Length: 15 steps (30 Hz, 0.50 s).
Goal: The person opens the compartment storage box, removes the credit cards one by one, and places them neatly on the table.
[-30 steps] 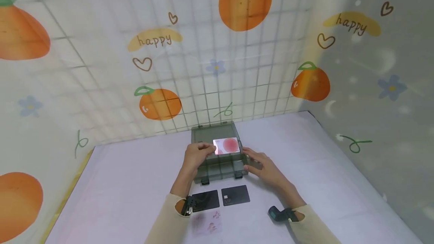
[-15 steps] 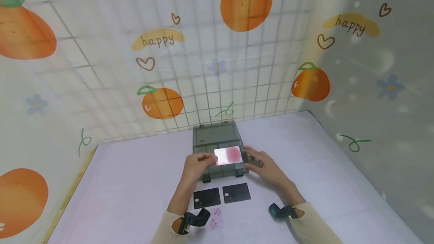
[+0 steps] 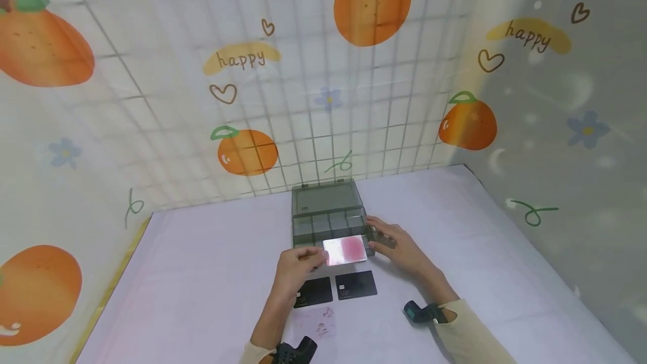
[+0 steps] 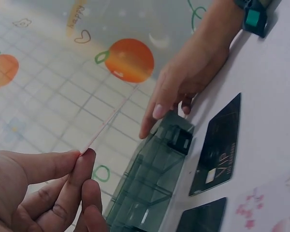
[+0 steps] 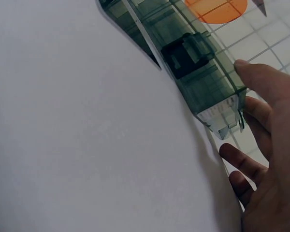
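Note:
My left hand pinches a glossy white card with a pink-red circle by its left edge, between thumb and fingers. The card is raised in front of the storage box, and in the left wrist view its thin edge shows. The box is translucent grey-green, divided into compartments, with its lid folded back. At the box's right side, my right hand rests thumb and fingers loosely against the wall. In the right wrist view, the thumb lies near the box's upper edge.
Two black VIP cards lie side by side on the table before the box. A pale pink flowered card lies nearer to me. The white table meets a curtain printed with oranges behind the box.
My left hand has drawn the white card toward me, from over the back of the box to its front edge. The right hand has stayed at the box's side.

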Each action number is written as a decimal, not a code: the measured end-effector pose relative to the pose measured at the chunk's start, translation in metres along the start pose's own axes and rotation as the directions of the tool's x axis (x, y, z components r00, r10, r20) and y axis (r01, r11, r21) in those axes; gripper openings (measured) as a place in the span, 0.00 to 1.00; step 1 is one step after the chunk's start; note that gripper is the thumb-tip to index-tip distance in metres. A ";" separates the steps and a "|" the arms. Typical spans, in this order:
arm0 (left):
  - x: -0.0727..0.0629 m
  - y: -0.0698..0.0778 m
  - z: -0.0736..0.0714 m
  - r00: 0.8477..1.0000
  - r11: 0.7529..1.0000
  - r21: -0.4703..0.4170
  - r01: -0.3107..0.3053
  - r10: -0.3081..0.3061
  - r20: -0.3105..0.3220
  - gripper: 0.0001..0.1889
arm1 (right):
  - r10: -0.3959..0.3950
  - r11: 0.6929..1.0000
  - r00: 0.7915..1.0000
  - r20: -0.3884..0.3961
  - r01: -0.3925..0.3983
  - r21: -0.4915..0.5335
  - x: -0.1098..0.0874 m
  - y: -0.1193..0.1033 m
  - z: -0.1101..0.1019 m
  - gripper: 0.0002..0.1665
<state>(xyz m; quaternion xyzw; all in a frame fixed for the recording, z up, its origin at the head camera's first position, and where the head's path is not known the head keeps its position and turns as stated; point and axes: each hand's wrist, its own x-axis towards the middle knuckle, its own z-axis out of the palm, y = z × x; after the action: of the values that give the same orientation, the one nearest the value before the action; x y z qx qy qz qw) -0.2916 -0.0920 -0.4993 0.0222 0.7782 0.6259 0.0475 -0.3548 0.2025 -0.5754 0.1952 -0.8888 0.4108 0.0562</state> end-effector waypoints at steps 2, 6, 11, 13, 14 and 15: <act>-0.004 -0.003 0.001 1.000 1.000 0.003 -0.006 0.006 0.007 0.16 | 0.003 1.000 1.000 0.004 -0.003 0.005 0.000 0.000 -0.001 0.38; -0.011 -0.009 0.003 1.000 1.000 0.012 -0.003 0.003 0.017 0.15 | -0.009 1.000 1.000 0.005 0.009 0.017 0.001 0.001 -0.001 0.38; -0.020 -0.017 0.006 0.999 1.000 -0.016 0.025 -0.024 0.034 0.15 | -0.026 0.999 1.000 0.005 0.026 0.019 0.001 0.002 0.000 0.38; -0.025 -0.019 0.008 0.999 0.999 -0.031 0.036 -0.035 0.034 0.14 | -0.031 0.999 1.000 0.005 0.030 0.016 0.001 0.002 0.000 0.38; -0.027 -0.020 0.009 0.999 0.998 -0.039 0.041 -0.040 0.030 0.14 | -0.031 0.999 1.000 0.006 0.031 0.015 0.001 0.002 0.000 0.38; -0.029 -0.020 0.009 0.999 0.998 -0.045 0.046 -0.045 0.029 0.13 | -0.032 0.999 0.999 0.006 0.032 0.014 0.001 0.001 0.000 0.38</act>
<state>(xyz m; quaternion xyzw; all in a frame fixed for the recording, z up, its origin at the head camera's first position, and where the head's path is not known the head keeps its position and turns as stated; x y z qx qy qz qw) -0.2609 -0.0900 -0.5200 0.0121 0.7632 0.6420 0.0731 -0.3562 0.2031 -0.5759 0.2112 -0.8829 0.4153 0.0585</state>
